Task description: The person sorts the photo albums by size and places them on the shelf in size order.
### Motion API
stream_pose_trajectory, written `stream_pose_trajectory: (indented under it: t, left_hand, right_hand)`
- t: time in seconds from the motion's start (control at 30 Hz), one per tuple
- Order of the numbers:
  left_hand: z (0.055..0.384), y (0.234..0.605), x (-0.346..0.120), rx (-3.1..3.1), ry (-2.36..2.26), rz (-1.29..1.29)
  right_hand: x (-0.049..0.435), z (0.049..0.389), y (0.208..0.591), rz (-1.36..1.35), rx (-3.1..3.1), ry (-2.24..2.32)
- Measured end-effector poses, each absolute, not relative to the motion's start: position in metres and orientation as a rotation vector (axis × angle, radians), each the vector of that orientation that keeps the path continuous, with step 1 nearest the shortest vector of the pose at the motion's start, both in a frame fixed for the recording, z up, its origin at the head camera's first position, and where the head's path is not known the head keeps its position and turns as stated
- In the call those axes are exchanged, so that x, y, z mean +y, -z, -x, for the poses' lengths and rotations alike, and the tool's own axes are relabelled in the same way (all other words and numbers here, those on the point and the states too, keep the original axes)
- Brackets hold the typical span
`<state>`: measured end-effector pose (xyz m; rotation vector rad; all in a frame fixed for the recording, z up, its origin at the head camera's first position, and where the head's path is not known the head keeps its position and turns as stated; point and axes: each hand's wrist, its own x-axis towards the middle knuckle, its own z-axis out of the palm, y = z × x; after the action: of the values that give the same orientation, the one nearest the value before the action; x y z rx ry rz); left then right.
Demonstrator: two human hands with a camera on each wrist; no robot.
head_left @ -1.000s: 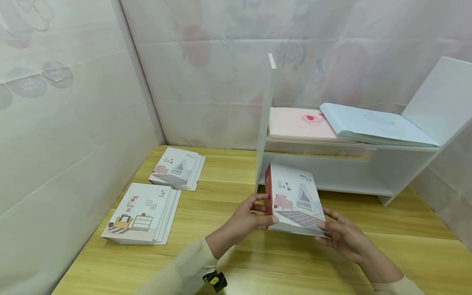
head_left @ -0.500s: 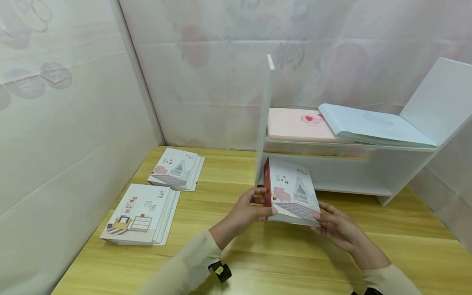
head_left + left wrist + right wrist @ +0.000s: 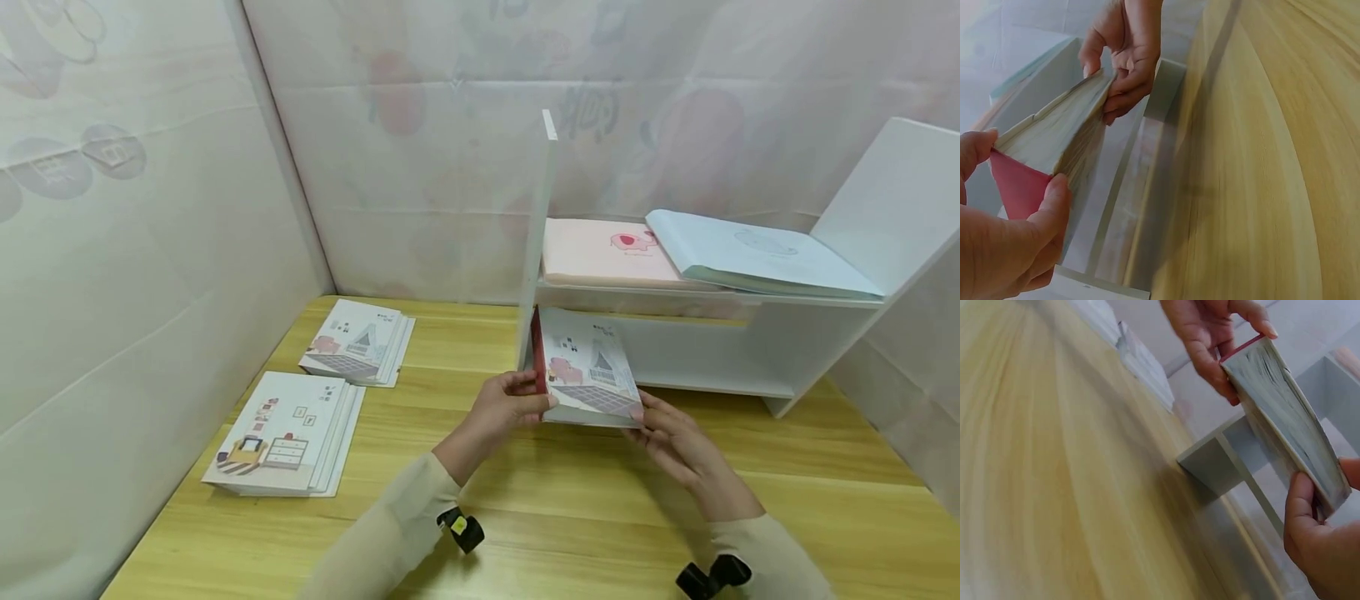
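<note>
Both hands hold a thick photo album [image 3: 588, 367] with a red spine and a white cover showing a pink armchair and a tent. My left hand [image 3: 498, 408] grips it at the spine side, thumb on top, as the left wrist view also shows with the red spine [image 3: 1019, 184]. At the opposite front corner, my right hand [image 3: 686, 446] pinches the edge between thumb and fingers. The album's far end reaches into the lower compartment of a white shelf [image 3: 697, 354], beside its left upright. In the right wrist view the page edges [image 3: 1285, 406] face the camera.
On the upper shelf lie a pink album [image 3: 592, 254] with an elephant and a light blue album [image 3: 765, 254] overlapping it. Two white illustrated albums, one farther back [image 3: 352, 342] and one nearer [image 3: 277, 433], lie at the left of the wooden table [image 3: 570, 517].
Both hands have moved forward with the album, carrying its far end from in front of the shelf into the lower compartment. The other albums stay where they were.
</note>
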<state>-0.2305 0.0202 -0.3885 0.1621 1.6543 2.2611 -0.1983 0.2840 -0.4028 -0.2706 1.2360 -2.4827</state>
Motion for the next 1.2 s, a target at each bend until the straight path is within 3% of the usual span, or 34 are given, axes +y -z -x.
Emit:
stream_pose_trajectory:
  t: [0.73,1.2]
  left_hand:
    - [0.246,0.399,0.042,1.642,-2.549,0.100]
    - [0.253,0.410,0.041,1.533,-2.494,0.244]
  right_hand:
    - [0.266,0.239,0.398,-0.230,1.034,2.719]
    - [0.261,0.242,0.405,-0.374,0.957,2.672]
